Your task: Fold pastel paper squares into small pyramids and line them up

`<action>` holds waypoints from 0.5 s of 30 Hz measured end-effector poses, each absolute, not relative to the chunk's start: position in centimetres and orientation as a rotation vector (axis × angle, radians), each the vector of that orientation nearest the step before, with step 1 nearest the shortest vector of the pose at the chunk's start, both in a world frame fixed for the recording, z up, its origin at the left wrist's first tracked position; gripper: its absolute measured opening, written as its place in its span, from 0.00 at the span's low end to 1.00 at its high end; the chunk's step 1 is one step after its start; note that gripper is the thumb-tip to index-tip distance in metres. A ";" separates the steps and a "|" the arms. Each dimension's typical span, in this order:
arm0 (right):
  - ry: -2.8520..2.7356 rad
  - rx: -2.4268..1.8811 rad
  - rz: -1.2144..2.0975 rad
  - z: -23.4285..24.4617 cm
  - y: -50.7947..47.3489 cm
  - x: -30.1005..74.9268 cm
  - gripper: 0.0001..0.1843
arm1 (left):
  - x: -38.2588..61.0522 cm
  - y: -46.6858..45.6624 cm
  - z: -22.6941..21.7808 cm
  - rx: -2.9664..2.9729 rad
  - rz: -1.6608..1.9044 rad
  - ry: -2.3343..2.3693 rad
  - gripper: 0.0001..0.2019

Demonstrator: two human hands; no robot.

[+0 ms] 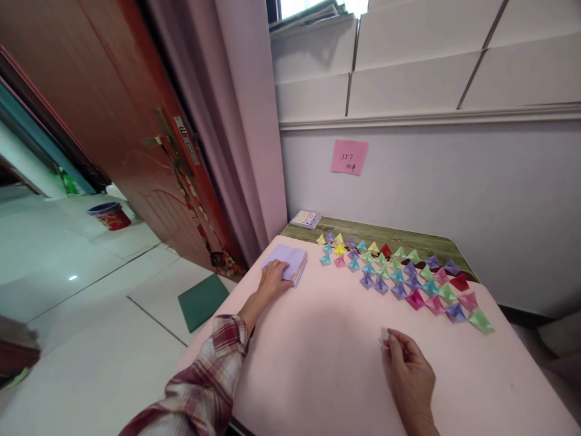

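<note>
My left hand point(273, 277) is at a stack of square purple paper point(290, 257) at the table's left edge. Its fingers lie over the top sheet, and the thumb is at the stack's near edge. My right hand point(411, 369) hovers over the near right part of the table, closed in a pinch. Something small and pale shows at its fingertips, too blurred to name. Beyond it, several rows of small folded paper pieces point(399, 290) in purple, blue, green, yellow, pink and red stand across the table's far right side.
The table has a pale pink cover point(318, 351) and a green wood-look strip point(363, 229) at the back. A small printed packet point(305, 219) lies at the far left corner. A pink note point(349, 157) hangs on the wall. A green sheet point(203, 301) lies on the floor.
</note>
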State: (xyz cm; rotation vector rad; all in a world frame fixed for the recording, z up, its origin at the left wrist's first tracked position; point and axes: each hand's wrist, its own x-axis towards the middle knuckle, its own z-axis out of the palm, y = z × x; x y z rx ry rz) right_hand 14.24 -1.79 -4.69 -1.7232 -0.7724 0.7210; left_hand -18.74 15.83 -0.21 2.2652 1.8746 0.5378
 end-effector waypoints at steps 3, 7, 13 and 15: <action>-0.765 -1.721 0.745 -4.3 -1.8 14.1 0.22 | -19.1 16.5 -0.2 2.245 0.507 1.860 0.24; -0.777 -1.719 0.751 -4.2 -1.9 14.1 0.21 | -19.9 16.9 -0.1 2.268 0.509 1.781 0.21; -0.779 -1.700 0.769 -4.9 -1.8 14.4 0.24 | -21.1 17.7 0.1 2.263 0.508 1.678 0.19; -0.787 -1.705 0.763 -5.1 -1.8 14.5 0.24 | -21.4 17.9 0.2 2.261 0.507 1.645 0.18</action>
